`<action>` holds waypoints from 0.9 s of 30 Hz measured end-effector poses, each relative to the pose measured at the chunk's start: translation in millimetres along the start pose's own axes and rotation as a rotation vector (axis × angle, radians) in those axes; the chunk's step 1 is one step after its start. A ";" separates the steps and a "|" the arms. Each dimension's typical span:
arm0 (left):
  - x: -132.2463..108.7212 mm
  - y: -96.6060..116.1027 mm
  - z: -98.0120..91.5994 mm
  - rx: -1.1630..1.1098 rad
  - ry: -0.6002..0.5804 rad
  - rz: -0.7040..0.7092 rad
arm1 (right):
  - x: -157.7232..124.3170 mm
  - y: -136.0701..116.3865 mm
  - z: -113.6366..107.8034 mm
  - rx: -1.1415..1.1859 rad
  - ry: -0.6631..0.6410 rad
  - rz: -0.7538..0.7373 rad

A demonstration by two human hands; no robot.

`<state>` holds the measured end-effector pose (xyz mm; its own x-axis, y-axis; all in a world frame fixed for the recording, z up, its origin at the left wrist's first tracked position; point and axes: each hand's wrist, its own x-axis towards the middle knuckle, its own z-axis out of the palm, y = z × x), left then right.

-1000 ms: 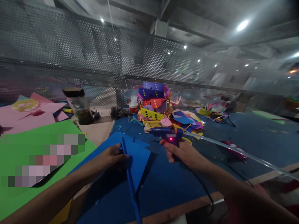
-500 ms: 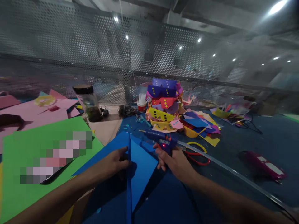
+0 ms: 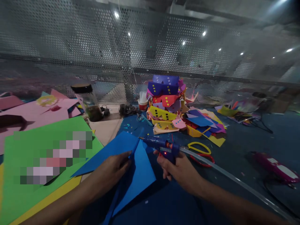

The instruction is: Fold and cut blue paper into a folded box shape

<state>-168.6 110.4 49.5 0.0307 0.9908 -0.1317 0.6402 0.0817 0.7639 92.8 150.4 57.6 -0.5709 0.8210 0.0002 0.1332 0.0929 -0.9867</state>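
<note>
My left hand [image 3: 112,170] pinches a folded blue paper sheet [image 3: 138,165] near its crease, holding one flap up off the blue table. My right hand [image 3: 179,170] is wrapped round the grip of a blue hot glue gun [image 3: 161,146] whose red light is on. The gun's nozzle points left, close to the top of the blue paper's fold. A long clear glue stick [image 3: 234,179] sticks out of the back of the gun toward the lower right.
A pile of coloured paper pieces [image 3: 168,106] stands behind the gun. Scissors with yellow and red handles [image 3: 201,153] lie to the right, a magenta tool [image 3: 276,167] farther right. A green sheet [image 3: 35,147], pink sheets and a dark-lidded jar [image 3: 87,101] are on the left. Perforated metal fence behind.
The view has dropped toward the table. My right hand has brought the glue gun left and nearer to the fold. My left hand has tilted the blue paper's flap.
</note>
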 end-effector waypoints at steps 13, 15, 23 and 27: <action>-2.9 3.1 16.3 0.040 0.003 0.022 | -2.7 -9.7 8.7 0.152 -0.103 0.003; -3.6 4.3 17.7 0.058 0.016 0.032 | -1.4 -4.0 11.7 0.249 -0.113 0.010; -10.5 8.7 21.9 0.093 -0.065 0.105 | 5.0 9.5 18.8 0.404 -0.066 -0.015; -10.9 7.4 22.0 0.089 -0.054 0.163 | 5.5 11.0 15.1 0.297 -0.060 -0.050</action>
<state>-147.3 97.9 42.6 0.1792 0.9827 -0.0459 0.6887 -0.0920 0.7192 78.9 147.4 44.4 -0.6188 0.7841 0.0487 -0.1340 -0.0443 -0.9900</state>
